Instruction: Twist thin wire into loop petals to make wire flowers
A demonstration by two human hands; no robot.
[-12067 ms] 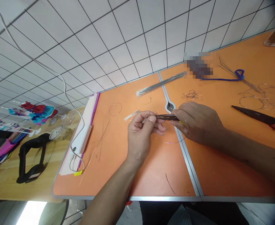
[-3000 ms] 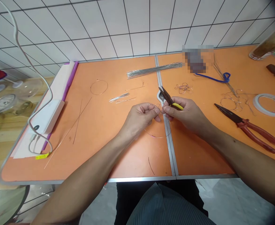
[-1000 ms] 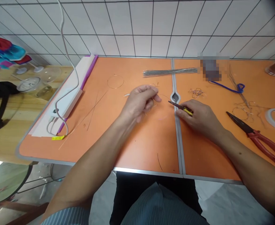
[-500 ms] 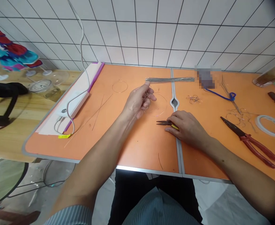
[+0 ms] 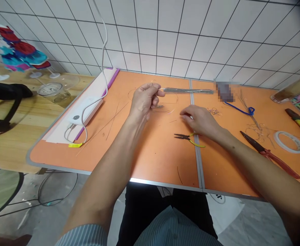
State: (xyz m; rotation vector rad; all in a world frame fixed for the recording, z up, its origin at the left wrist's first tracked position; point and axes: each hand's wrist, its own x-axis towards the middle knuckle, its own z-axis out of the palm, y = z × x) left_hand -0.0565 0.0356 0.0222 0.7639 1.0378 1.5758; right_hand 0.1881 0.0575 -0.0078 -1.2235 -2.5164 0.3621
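Observation:
My left hand [image 5: 144, 100] is pinched around a thin wire loop [image 5: 170, 101], which curves out on both sides of the fingers. Just beyond the fingertips lies a bundle of straight silver wires [image 5: 188, 91]. My right hand [image 5: 199, 119] hovers over the orange table top [image 5: 162, 160], fingers loose and holding nothing. Below it, small yellow-handled pliers [image 5: 188, 137] lie on the table, apart from the hand.
Red-handled long-nose pliers [image 5: 267, 153], a tape roll [image 5: 289, 141], tangled wire [image 5: 254, 130] and a blue cord [image 5: 239, 106] lie to the right. A white power bank [image 5: 85, 111] with a cable sits at the left, beside loose straight wires [image 5: 114, 121].
My right hand has let go of the yellow-handled pliers, which now lie on the table, and has moved up from them. My left hand has moved farther up the table with the wire loop.

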